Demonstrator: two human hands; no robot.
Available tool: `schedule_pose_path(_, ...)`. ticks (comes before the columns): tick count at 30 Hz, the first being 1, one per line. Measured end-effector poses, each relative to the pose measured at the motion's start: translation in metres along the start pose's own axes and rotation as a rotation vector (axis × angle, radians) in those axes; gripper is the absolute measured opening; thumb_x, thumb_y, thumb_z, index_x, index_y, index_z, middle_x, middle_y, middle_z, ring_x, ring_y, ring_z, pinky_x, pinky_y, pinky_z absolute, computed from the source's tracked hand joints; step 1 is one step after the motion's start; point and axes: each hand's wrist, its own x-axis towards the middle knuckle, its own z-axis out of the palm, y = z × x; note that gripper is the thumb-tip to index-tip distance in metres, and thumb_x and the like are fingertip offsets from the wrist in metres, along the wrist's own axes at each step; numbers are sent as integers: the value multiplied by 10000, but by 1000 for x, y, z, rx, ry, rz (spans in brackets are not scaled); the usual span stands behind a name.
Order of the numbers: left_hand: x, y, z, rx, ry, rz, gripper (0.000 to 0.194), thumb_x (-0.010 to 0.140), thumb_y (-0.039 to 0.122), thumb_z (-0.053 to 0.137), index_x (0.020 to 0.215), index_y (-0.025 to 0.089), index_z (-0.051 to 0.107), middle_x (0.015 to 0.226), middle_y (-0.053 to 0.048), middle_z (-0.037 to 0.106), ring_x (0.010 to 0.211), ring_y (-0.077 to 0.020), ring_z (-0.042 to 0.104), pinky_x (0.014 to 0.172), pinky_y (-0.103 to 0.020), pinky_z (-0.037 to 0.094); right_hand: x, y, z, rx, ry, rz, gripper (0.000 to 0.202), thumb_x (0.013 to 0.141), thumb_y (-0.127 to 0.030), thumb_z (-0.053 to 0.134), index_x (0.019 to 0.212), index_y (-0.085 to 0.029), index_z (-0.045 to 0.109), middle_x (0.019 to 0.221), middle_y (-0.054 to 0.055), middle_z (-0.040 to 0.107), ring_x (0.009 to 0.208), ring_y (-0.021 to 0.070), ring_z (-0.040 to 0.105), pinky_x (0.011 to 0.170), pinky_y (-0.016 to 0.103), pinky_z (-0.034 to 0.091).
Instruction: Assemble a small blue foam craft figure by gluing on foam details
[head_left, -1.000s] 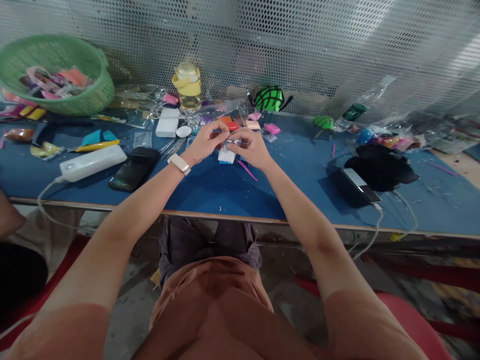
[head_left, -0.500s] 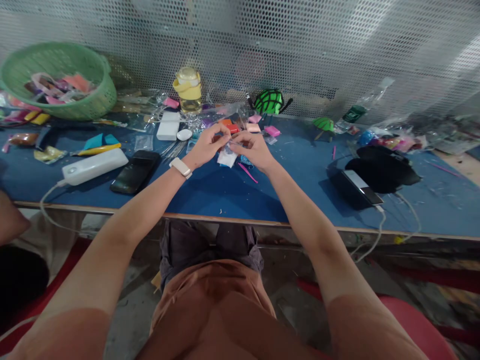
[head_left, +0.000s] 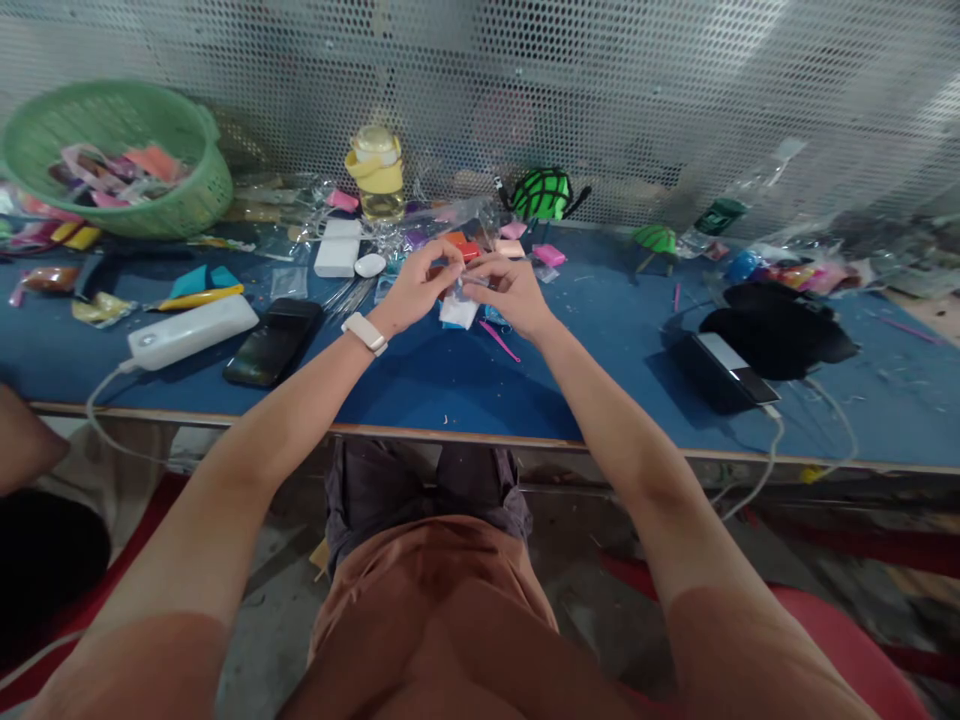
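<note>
Just beyond the pink tool [head_left: 499, 342] on the table [head_left: 487, 385], our left hand [head_left: 414, 288] and right hand [head_left: 516, 296] nearly meet, fingertips pinching a small clear wrapper [head_left: 466, 286]. A white packet [head_left: 458, 311] sits below them, left of the tool; contact is unclear.

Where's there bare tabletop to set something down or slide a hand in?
Widest: between the right forearm and the black cloth item. Also below the pink tool, down to the front edge, bar a tiny scrap. Crowded: along the mesh wall and around the phone.
</note>
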Motion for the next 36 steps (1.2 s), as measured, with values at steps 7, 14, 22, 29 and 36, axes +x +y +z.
schedule_pose_path(7,-1,4,4,-3,-4,15,448,1166,693,715,1065,258,682,1070,-70,704,861,-209,669,783,-368,617,-3,-10,-4,-183,-110,-77,701,999,-983,719,921,-316,921,1234,74,837,1139,294,775,1054,502,641)
schedule_pose_path(14,0,-4,3,-28,30,30,600,1111,862,692,1111,263,721,1103,-73,720,847,-204,698,774,-369,634,3,3,-1,-130,28,-68,665,882,-938,902,909,-276,836,1059,63,803,993,254,732,989,454,641)
schedule_pose_path(22,2,-13,8,-45,52,92,638,1092,887,705,1126,250,742,1118,-78,751,982,-223,759,882,-385,682,0,-6,2,3,-59,20,682,869,-952,895,861,-270,888,1192,78,849,1051,236,773,958,402,634)
schedule_pose_path(29,2,-15,7,-60,44,90,633,1089,890,702,1134,260,739,1107,-69,721,872,-194,719,813,-374,662,0,-10,1,-134,-9,-59,689,969,-919,831,813,-248,811,1070,76,834,992,230,739,943,404,608)
schedule_pose_path(36,2,-16,7,-42,66,110,646,1078,907,702,1112,262,735,1138,-98,719,1104,-270,742,957,-424,663,0,-5,3,-25,-77,-18,665,909,-935,873,918,-271,908,1214,92,861,1084,253,781,1002,416,636)
